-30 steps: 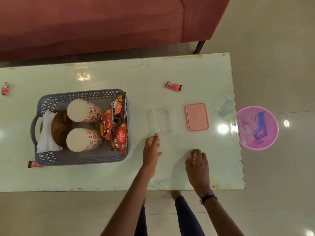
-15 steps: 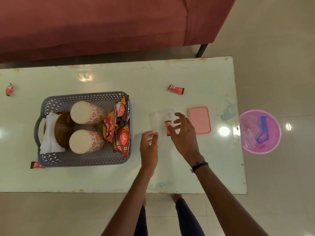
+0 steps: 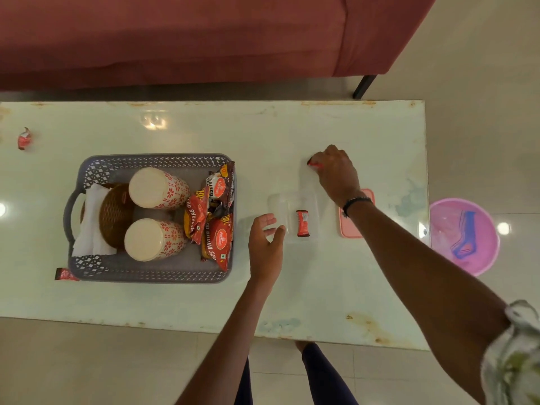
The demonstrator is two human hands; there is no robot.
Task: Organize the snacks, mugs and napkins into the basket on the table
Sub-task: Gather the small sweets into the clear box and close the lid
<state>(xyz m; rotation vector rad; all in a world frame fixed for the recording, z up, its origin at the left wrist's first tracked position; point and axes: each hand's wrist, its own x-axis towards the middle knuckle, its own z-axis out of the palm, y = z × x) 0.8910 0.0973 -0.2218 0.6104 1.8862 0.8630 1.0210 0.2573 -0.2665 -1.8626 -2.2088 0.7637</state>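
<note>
1. My left hand (image 3: 266, 244) hovers just right of the basket (image 3: 152, 274), grip wide, fingers beside the clear container (image 3: 277, 200)
2. One red candy (image 3: 302, 223) lies inside that container, right of the basket
3. In the basket: two mugs (image 3: 159, 188) on their sides, snack packets (image 3: 217, 238), white napkins (image 3: 87, 229)
4. Farther right of the basket, my right hand (image 3: 336, 171) pinches another red candy (image 3: 314, 164) against the table (image 3: 292, 287), grip narrow around it

A home living room: red sofa (image 3: 175, 39) behind low coffee table (image 3: 365, 287), tiled floor (image 3: 482, 83).
</note>
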